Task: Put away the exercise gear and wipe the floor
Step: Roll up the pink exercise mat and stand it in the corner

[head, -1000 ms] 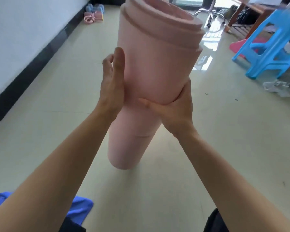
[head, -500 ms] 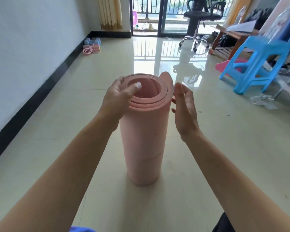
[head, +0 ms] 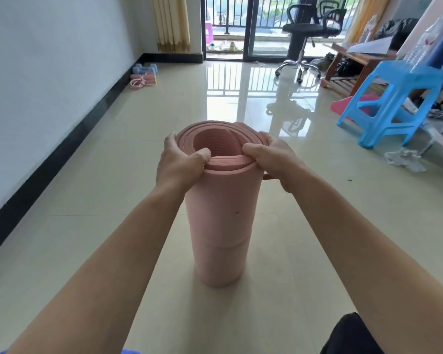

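Note:
A rolled pink exercise mat (head: 221,221) stands upright on the tiled floor in front of me. My left hand (head: 179,164) grips the left side of its top rim, thumb pressed onto the layered edges. On the right side of the rim my right hand (head: 271,157) holds the layers, thumb on top and fingers wrapped outside. Blue dumbbells (head: 145,69) and a pink resistance band (head: 141,81) lie on the floor by the left wall, far ahead.
A blue plastic stool (head: 391,103) stands at the right with a pink object (head: 343,104) behind it and a crumpled clear wrapper (head: 404,159) nearby. A black office chair (head: 304,39) and a wooden bench (head: 348,65) are near the balcony door. A blue cloth edge (head: 128,351) shows at the bottom.
The mat went from tilted and held by its sides to standing upright on the floor. Both hands moved up to its top rim and closed on it.

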Demonstrator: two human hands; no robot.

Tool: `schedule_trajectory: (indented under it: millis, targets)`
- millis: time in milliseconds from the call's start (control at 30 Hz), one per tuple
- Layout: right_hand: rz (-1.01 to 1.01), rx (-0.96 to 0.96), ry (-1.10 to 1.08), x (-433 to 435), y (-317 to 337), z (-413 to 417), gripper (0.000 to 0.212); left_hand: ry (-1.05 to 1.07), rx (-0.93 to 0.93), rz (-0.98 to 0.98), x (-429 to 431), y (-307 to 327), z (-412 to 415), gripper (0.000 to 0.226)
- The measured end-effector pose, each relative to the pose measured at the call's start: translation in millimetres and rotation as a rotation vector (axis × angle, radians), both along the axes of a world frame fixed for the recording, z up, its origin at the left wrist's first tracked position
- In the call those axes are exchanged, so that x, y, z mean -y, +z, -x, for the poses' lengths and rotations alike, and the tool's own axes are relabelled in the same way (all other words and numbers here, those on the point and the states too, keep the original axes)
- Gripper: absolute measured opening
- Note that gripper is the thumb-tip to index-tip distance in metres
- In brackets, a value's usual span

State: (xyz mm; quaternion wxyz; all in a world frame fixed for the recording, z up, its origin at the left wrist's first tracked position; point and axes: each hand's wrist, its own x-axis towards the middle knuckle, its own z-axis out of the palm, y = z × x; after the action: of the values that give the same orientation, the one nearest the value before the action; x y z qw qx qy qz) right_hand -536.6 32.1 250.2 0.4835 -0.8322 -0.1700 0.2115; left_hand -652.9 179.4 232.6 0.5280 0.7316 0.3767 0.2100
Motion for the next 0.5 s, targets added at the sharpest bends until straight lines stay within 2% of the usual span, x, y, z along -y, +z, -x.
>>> schedule_trajectory:
  millis: [33,67,167,267,333,400,500]
  targets:
    - [0.031,-0.036,0.034,3,6,0,0.035,0.054,-0.022,0.0,0,0,2,0.093]
    - [0.051,-0.064,0.06,4,10,-2,0.029,0.084,-0.032,-0.02,2,1,3,0.087]
    - [0.103,-0.057,0.085,4,17,-6,0.035,0.032,-0.028,-0.071,6,8,3,0.066]
    - [0.177,-0.033,0.11,7,18,-5,0.038,-0.042,-0.055,-0.097,9,15,6,0.067]
    - [0.216,-0.089,0.107,15,19,-6,0.04,-0.044,-0.087,-0.092,16,19,10,0.063]
    - [0.239,-0.193,0.095,23,23,-4,0.037,-0.013,-0.15,-0.065,23,23,17,0.053]
    - [0.306,-0.291,0.124,33,37,5,0.038,-0.027,-0.34,-0.031,39,36,30,0.041]
